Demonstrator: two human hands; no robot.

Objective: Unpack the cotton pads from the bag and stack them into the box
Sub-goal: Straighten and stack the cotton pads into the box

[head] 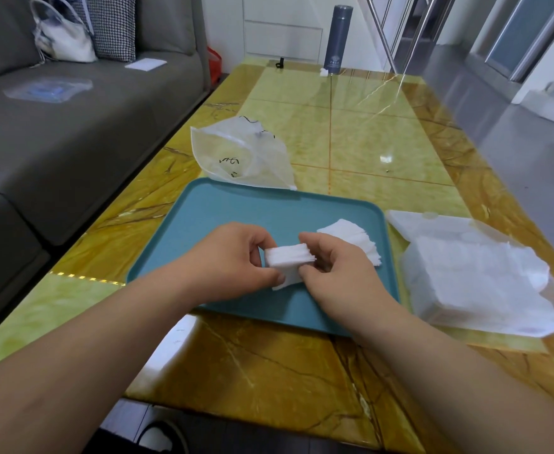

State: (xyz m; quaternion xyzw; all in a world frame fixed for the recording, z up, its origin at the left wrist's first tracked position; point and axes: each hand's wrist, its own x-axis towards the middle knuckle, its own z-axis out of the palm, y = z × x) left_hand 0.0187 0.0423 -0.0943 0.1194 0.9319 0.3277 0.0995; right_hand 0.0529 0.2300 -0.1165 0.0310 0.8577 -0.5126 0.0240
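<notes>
A small stack of white cotton pads is pinched between both hands above the teal tray. My left hand grips its left end and my right hand grips its right end. More loose white pads lie fanned on the tray just behind my right hand. The clear plastic bag lies crumpled and open beyond the tray's far edge. At the right of the tray stands the translucent box holding white pads, with its lid lying open behind it.
The yellow marble table stretches ahead, with a grey flask at its far end. A grey sofa runs along the left, bearing a white handbag. The table's near edge lies below my forearms.
</notes>
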